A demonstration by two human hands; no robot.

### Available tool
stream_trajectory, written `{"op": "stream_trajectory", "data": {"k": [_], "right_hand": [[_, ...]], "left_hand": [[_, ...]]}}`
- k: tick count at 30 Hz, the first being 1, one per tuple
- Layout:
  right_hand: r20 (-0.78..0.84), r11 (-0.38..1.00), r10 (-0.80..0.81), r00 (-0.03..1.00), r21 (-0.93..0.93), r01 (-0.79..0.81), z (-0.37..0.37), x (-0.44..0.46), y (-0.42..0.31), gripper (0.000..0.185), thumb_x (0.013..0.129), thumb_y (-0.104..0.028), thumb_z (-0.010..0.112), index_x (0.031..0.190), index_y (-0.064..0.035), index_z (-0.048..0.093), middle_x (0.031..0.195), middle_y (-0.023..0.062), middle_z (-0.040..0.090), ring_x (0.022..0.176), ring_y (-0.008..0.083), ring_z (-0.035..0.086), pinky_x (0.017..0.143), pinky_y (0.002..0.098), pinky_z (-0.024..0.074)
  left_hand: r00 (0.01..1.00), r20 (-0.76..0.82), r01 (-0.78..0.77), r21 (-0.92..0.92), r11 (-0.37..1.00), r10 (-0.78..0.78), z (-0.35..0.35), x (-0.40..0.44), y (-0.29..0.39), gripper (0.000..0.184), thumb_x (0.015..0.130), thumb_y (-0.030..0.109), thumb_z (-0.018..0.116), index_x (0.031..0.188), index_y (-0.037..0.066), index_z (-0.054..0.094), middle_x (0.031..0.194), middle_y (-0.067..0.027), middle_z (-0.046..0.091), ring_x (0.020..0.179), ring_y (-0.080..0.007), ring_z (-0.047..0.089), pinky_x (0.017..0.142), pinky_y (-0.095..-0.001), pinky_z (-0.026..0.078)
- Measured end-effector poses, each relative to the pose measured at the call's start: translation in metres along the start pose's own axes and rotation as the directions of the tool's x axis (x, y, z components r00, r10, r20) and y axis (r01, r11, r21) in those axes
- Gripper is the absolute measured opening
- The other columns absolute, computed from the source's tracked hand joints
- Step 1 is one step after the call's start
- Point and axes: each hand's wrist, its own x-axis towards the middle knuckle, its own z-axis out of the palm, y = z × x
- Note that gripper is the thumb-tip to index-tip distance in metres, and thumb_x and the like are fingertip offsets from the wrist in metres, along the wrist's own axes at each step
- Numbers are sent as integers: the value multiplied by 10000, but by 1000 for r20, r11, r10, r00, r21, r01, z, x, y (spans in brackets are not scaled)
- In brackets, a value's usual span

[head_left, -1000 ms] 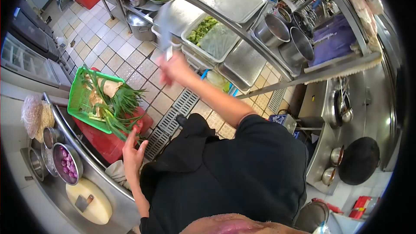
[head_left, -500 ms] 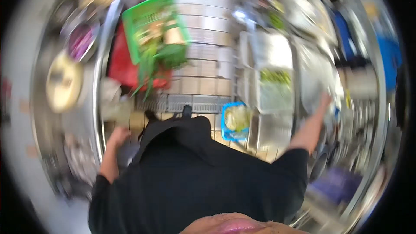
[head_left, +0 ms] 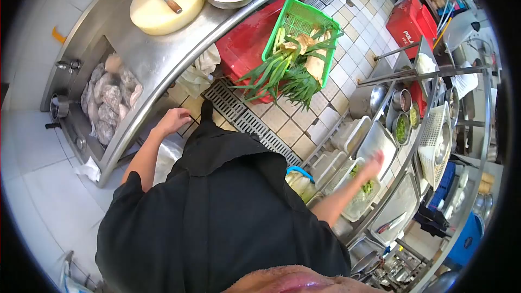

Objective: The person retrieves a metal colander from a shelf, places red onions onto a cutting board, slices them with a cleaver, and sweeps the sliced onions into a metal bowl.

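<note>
Holds the bare left hand [head_left: 175, 121] half-curled and empty beside the silver metal counter [head_left: 133, 40]. Extends the blurred right hand [head_left: 372, 166] near a white plastic tub [head_left: 359, 206]; cannot tell its grip.

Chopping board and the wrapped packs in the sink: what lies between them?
Bare steel counter, then the sink's edge, between board and packs in the head view.

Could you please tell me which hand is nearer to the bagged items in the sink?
The left hand, just outside the counter from the bagged items; the right hand is farther off, on the body's other side, near the trays.
</note>
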Motion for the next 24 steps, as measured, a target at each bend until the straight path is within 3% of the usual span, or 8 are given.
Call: {"op": "stream_trajectory", "data": {"k": [3,7,10,12,15,16,17,24], "right_hand": [[413,787,100,905,524,-326,157,-94,-147,172,988,-131,698,1117,-20,725,1019,62,736,876,133,677,767,278,552],[816,687,-72,573,457,-565,257,-188,-343,214,981,-102,707,1163,11,710,1036,85,738,917,151,706,805,287,574],[843,748,-291,453,496,-441,329,-231,-463,246,977,-137,712,1164,23,711,1046,81,744,930,171,718,823,311,584],[821,815,-419,388,529,-239,369,-248,-543,282,957,-175,720,1149,30,717,1044,106,751,970,201,719,853,330,565],[814,854,-500,296,521,10,436,-271,-632,406,907,-270,755,1171,35,708,1059,204,738,996,307,715,919,398,544],[683,755,-654,325,614,231,474,-281,-636,434,881,-293,769,1159,35,712,1088,251,722,1028,382,697,951,435,533],[705,770,-630,326,512,381,495,-290,-654,374,898,-312,760,1098,4,739,1043,285,718,1001,415,691,909,428,545],[697,640,-687,203,449,624,563,-319,-687,417,825,-249,762,1108,24,624,982,239,699,950,449,662,879,512,544]], "left_hand": [[997,-68,-52,-148,988,42,-47,33,8,395,937,198,713,1271,-13,693,1145,-178,760,1045,-247,725,939,-370,555],[924,-352,-163,-11,987,149,-151,105,-13,392,919,238,752,1253,36,716,1101,-195,763,964,-271,733,889,-385,562],[786,-575,-222,79,972,227,-231,165,-10,379,926,264,718,1233,43,724,1084,-219,749,1037,-355,720,925,-417,557],[784,-592,-122,148,981,187,-266,226,-29,481,948,312,680,1350,48,659,1317,-243,669,1226,-378,639,1049,-485,497],[709,-681,173,420,891,183,-266,270,-34,648,982,380,630,1507,26,495,1575,-244,453,1452,-400,432,1203,-569,322],[794,-603,194,369,909,76,-260,273,-36,766,1013,451,566,1596,11,332,1695,-216,247,1569,-399,209,1262,-613,139],[734,-665,233,437,869,137,-245,269,-37,769,1035,472,514,1604,-5,314,1700,-205,244,1594,-362,156,1285,-572,68],[607,-762,184,413,892,228,-226,250,-43,721,1016,446,541,1533,-42,421,1630,-232,364,1536,-376,300,1265,-535,200]]}}
